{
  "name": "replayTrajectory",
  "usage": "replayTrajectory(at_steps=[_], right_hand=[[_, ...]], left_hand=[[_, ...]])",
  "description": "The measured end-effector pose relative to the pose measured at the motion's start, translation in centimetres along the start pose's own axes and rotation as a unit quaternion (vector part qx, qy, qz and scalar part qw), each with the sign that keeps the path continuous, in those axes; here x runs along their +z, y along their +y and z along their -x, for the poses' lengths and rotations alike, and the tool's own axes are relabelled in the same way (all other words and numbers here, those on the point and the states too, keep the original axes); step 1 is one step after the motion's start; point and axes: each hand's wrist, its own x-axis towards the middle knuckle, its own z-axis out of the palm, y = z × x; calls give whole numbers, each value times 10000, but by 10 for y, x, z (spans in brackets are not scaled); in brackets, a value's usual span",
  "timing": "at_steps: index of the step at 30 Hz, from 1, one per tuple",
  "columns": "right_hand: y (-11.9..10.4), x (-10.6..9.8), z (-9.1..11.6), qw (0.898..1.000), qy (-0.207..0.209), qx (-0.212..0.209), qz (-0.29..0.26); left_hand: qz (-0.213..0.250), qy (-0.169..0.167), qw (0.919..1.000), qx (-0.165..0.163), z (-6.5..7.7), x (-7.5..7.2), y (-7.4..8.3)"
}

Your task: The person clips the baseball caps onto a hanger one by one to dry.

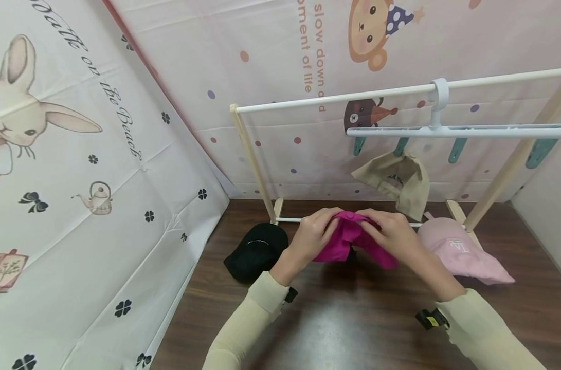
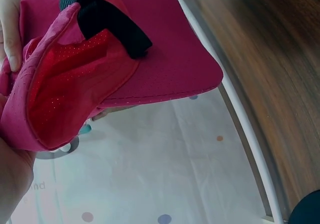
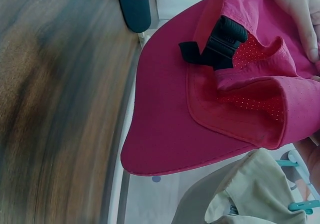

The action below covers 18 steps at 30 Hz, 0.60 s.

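Note:
Both hands hold a magenta cap [image 1: 338,245] up above the dark wooden table. My left hand [image 1: 310,235] pinches the crown on one side, and my right hand [image 1: 395,236] pinches it on the other, thumbs toward me. In the right wrist view the brim [image 3: 165,114] points down and away, and the red perforated lining shows inside the folded crown. A black strap with a buckle [image 3: 222,43] hangs across the opening. Behind the right hand, a beige cap [image 1: 412,187] hangs from a teal clip of the white hanger [image 1: 391,132].
On the table [image 1: 326,324], a black cap [image 1: 258,252] lies left of the hands and a light pink cap [image 1: 456,249] lies right. The rack's white rail [image 1: 336,98] spans above, with wooden legs at both sides. Printed cloth [image 1: 178,154] lines the walls.

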Motion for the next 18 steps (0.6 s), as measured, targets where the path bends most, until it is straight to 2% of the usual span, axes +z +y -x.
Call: replayTrajectory(at_steps=[18], right_hand=[[2,-14,7,9999,107,52,4]], left_hand=[[44,-83,9999,86,-7,9,6]])
